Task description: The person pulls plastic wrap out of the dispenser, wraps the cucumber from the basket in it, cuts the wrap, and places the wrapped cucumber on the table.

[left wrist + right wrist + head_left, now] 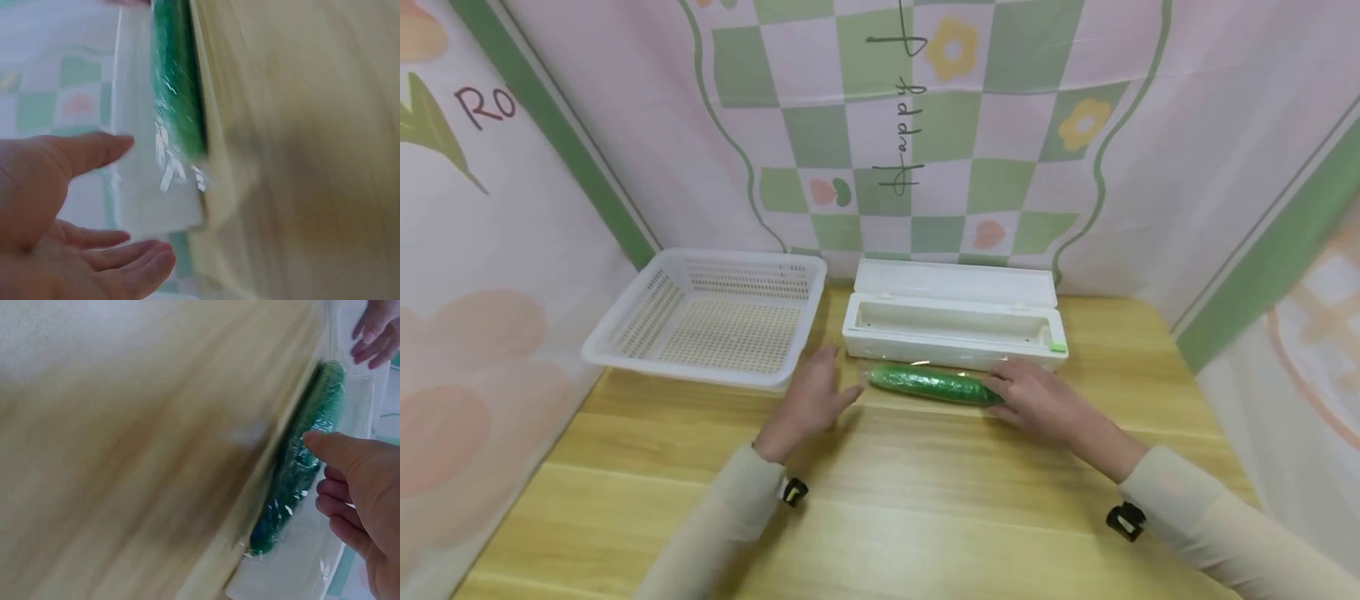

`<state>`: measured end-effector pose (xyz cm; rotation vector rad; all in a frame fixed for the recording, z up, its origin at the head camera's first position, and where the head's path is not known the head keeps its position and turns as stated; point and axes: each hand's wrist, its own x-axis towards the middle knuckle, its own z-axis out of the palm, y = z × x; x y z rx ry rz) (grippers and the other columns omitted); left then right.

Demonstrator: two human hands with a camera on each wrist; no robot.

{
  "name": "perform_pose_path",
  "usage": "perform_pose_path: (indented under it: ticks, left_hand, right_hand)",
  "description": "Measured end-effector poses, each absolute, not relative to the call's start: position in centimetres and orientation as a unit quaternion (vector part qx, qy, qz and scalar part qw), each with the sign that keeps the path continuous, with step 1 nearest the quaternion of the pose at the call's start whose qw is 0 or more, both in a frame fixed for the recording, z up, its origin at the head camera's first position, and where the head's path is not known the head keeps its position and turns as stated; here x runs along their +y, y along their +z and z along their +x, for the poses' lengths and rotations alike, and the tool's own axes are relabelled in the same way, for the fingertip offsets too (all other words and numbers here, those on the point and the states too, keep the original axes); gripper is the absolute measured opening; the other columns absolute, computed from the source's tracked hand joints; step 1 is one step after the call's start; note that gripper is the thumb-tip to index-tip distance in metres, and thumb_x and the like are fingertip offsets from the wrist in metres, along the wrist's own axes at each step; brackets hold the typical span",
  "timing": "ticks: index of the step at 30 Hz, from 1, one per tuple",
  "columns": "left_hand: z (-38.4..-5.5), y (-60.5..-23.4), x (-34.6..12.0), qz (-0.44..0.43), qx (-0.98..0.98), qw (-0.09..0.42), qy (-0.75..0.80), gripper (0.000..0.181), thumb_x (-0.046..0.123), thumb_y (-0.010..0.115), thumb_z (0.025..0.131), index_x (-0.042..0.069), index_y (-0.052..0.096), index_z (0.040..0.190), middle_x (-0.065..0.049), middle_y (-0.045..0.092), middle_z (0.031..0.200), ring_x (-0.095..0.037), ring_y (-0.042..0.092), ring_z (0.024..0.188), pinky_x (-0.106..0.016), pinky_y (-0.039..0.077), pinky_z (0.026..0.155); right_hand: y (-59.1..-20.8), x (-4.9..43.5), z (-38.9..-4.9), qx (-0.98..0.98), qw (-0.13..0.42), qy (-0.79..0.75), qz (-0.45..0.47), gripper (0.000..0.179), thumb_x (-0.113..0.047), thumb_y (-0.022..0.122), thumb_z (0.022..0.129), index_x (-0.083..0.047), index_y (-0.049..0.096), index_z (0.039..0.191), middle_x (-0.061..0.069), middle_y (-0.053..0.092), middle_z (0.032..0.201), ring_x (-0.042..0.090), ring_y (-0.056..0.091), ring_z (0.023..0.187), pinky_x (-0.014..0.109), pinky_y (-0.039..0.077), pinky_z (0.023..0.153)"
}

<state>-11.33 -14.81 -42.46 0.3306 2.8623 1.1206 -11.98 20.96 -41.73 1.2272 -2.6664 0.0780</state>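
A long green cucumber (931, 384) in clear, shiny plastic film lies on the wooden table in front of an open white box (955, 358). My right hand (1037, 402) is over the cucumber's right end, thumb toward the near side and fingers loosely bent. In the right wrist view its thumb (328, 445) overlaps the wrapped cucumber (306, 456), and the other fingers show beyond its far side; contact is unclear. My left hand (808, 400) is just off the left end, thumb and fingers spread, holding nothing. Loose film (172, 165) sticks out past that end.
The box's lid (955, 282) stands raised at the back, and a green tab (1057, 347) sits at its right front corner. To the left is a white slotted basket (775, 379). Patterned cloth (880, 125) hangs behind the table (910, 508).
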Motion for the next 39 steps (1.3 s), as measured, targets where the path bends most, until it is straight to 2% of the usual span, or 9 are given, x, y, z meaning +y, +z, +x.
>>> perform_pose_path:
  ticks: [2,5,10,19,25,28,33,36,39]
  left_hand:
    - [-11.0,-42.1,-14.0,0.151,0.933,0.000,0.328,0.059,0.017,0.079,0.094,-0.006,0.056,0.143,-0.024,0.062,0.145,-0.039,0.059,0.136,-0.050,0.051,0.117]
    - [-10.9,-42.2,-12.5,0.239,0.931,-0.026,0.276,0.041,0.011,0.077,0.094,-0.002,0.066,0.131,-0.016,0.069,0.131,-0.032,0.064,0.125,-0.044,0.056,0.110]
    - [-11.7,-43.7,-9.9,0.352,0.919,-0.081,0.158,0.036,0.009,0.077,0.094,0.001,0.068,0.128,-0.012,0.070,0.125,-0.027,0.066,0.117,-0.039,0.057,0.108]
    - [-13.0,-45.1,-7.3,0.352,0.923,-0.151,0.029,0.029,0.012,0.077,0.094,0.009,0.074,0.122,-0.006,0.071,0.125,-0.022,0.066,0.115,-0.033,0.058,0.103]
    - [-13.4,-45.3,-6.4,0.361,0.912,-0.195,-0.008,0.023,0.005,0.073,0.095,0.011,0.075,0.118,-0.005,0.072,0.118,-0.021,0.068,0.106,-0.030,0.061,0.095]
    - [-13.3,-45.4,-6.3,0.364,0.910,-0.199,-0.018,0.022,0.003,0.071,0.095,0.011,0.075,0.115,-0.004,0.072,0.116,-0.020,0.067,0.104,-0.029,0.060,0.095]
    - [-12.6,-45.2,-6.5,0.378,0.906,-0.189,-0.031,0.023,0.001,0.071,0.096,0.013,0.075,0.116,-0.003,0.073,0.116,-0.019,0.068,0.103,-0.026,0.060,0.092]
    - [-11.8,-44.8,-6.7,0.389,0.906,-0.163,-0.034,0.022,0.002,0.071,0.098,0.012,0.075,0.117,-0.002,0.075,0.117,-0.018,0.069,0.104,-0.025,0.061,0.091]
    - [-11.0,-44.0,-7.0,0.396,0.909,-0.126,-0.032,0.022,0.004,0.072,0.098,0.012,0.076,0.118,-0.003,0.076,0.117,-0.019,0.069,0.105,-0.025,0.062,0.091]
  right_hand:
    - [-42.1,21.0,-12.1,-0.905,0.109,0.021,0.410,0.046,-0.022,0.088,0.086,0.007,0.074,0.119,0.018,0.072,0.112,0.033,0.069,0.103,0.049,0.062,0.092]
    - [-42.7,20.8,-12.1,-0.901,0.135,0.008,0.412,0.046,-0.023,0.089,0.084,0.007,0.074,0.116,0.018,0.072,0.110,0.034,0.069,0.103,0.050,0.062,0.092]
    - [-43.9,20.2,-12.2,-0.892,0.179,-0.012,0.415,0.047,-0.026,0.092,0.081,0.005,0.074,0.112,0.018,0.073,0.107,0.033,0.069,0.098,0.048,0.062,0.089]
    - [-44.8,19.1,-12.8,-0.899,0.180,-0.002,0.400,0.046,-0.021,0.092,0.081,0.007,0.072,0.111,0.021,0.072,0.110,0.036,0.069,0.105,0.051,0.061,0.095]
    - [-44.1,19.6,-12.9,-0.920,0.105,0.036,0.375,0.042,-0.020,0.090,0.085,0.005,0.072,0.113,0.018,0.070,0.114,0.034,0.068,0.107,0.051,0.059,0.097]
    - [-43.6,19.8,-12.8,-0.918,0.073,0.049,0.386,0.042,-0.024,0.089,0.085,0.002,0.073,0.113,0.016,0.070,0.112,0.031,0.068,0.104,0.049,0.060,0.094]
    - [-42.8,20.2,-12.4,-0.904,0.041,0.042,0.423,0.040,-0.029,0.087,0.088,0.000,0.074,0.112,0.009,0.069,0.103,0.019,0.064,0.089,0.038,0.061,0.079]
    - [-42.4,20.4,-11.9,-0.900,0.016,0.041,0.435,0.037,-0.030,0.084,0.091,-0.001,0.075,0.112,0.005,0.067,0.100,0.013,0.060,0.085,0.033,0.059,0.074]
    - [-42.1,20.5,-11.3,-0.898,0.004,0.042,0.437,0.041,-0.034,0.081,0.093,-0.001,0.075,0.116,0.004,0.067,0.103,0.012,0.061,0.088,0.033,0.059,0.077]
